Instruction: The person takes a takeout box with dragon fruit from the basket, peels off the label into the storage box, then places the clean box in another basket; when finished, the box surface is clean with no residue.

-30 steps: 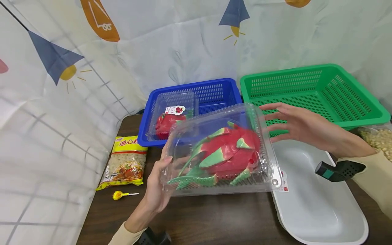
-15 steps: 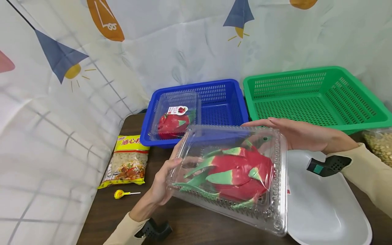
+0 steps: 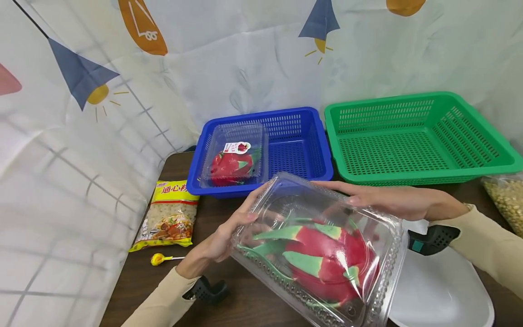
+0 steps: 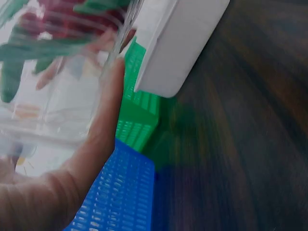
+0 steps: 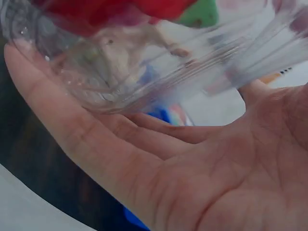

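Observation:
A clear plastic clamshell box (image 3: 390, 277) with a red and green dragon fruit (image 3: 323, 256) inside hangs tilted over the table. My left hand (image 3: 222, 238) grips its left end, thumb on the near side and fingers seen through the plastic. On its far long edge my right hand (image 3: 400, 200) holds it, thumb over the rim and fingers underneath. In the right wrist view, those fingers (image 5: 86, 127) stretch along the box's side. A second clamshell box (image 3: 241, 131), with a label and another dragon fruit (image 3: 230, 168), lies in the blue basket (image 3: 296, 156).
At the back right stands a green basket (image 3: 388, 154). A white tray (image 3: 445, 286) lies at the right, partly behind the held box. On the left are a yellow bag of pasta (image 3: 173, 218) and a yellow lollipop (image 3: 157, 259). A bag of pale grains (image 3: 506, 195) sits far right.
The held box has turned clockwise and come lower and nearer. My right hand went from the box's right end, fingers spread, to a hold on its far edge.

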Demonstrator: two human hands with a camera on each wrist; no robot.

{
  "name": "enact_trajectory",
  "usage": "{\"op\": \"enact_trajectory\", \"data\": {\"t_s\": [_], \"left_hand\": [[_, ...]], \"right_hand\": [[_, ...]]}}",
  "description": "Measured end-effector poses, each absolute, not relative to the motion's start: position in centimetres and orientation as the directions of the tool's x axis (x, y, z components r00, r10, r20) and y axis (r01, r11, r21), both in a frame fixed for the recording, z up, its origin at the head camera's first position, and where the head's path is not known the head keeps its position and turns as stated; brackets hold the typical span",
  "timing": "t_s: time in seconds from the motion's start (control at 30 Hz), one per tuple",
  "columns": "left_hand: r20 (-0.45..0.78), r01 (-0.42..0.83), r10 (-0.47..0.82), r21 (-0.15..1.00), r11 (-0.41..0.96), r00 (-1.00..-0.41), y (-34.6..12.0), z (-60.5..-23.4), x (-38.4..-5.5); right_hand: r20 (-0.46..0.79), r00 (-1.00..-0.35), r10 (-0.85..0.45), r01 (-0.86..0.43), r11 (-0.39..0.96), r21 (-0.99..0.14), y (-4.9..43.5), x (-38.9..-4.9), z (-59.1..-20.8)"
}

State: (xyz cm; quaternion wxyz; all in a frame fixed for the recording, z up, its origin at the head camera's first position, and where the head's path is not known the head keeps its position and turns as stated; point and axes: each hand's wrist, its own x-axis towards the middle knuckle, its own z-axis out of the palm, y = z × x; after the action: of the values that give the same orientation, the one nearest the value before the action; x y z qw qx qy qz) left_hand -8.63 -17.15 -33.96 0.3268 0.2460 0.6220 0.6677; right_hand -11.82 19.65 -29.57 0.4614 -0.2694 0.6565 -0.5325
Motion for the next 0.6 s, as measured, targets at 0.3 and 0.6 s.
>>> {"op": "enact_trajectory", "data": {"t_s": [0.3, 0.6], "left_hand": [[-0.118, -0.141, 0.823, 0.989, 0.046, -0.556, -17.4, -34.0, -9.8], [-0.157, -0.097, 0.797, 0.988, 0.124, -0.583, -16.5, -33.2, -10.5]], "right_hand": [[-0.334, -0.497, -0.801, 0.113, 0.321, -0.940, 18.6, -9.6, -30.4], [-0.335, -0.602, -0.725, 0.076, 0.366, -0.928, 19.5, -8.7, -30.6]]}}
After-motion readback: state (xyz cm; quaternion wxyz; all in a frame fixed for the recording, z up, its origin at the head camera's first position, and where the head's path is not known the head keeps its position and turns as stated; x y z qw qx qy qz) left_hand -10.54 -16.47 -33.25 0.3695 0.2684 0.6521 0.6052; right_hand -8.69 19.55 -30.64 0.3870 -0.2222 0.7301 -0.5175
